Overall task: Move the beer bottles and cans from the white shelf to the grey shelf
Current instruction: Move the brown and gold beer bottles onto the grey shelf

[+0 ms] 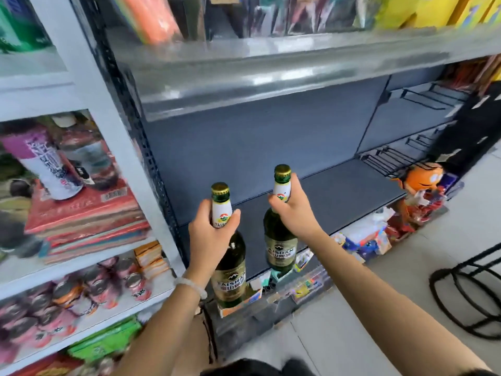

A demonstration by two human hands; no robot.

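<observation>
Now both hands carry a beer bottle in front of the grey shelf (pixel 339 185), and the coming move turns on how each bottle's base lies against that shelf's bare deck. The left hand (pixel 210 234) has its fingers curled round the neck of the left bottle (pixel 229 270), thumb across the white neck label. This bottle stands upright, its long axis near vertical, but its base appears to hang below and in front of the shelf's front edge, over the cartons lower down. The right hand (pixel 292 210) grips the neck of the right bottle (pixel 279 240) the same way, from the side away from the white shelf (pixel 89 85). That bottle is also upright, its base at the shelf's front lip; whether it touches the deck I cannot tell. Each bottle's body hangs straight down from the fingers, the cap standing above them. The right hand is nearer the shelf, so it would probably place first; the left needs to lift and go forward.
</observation>
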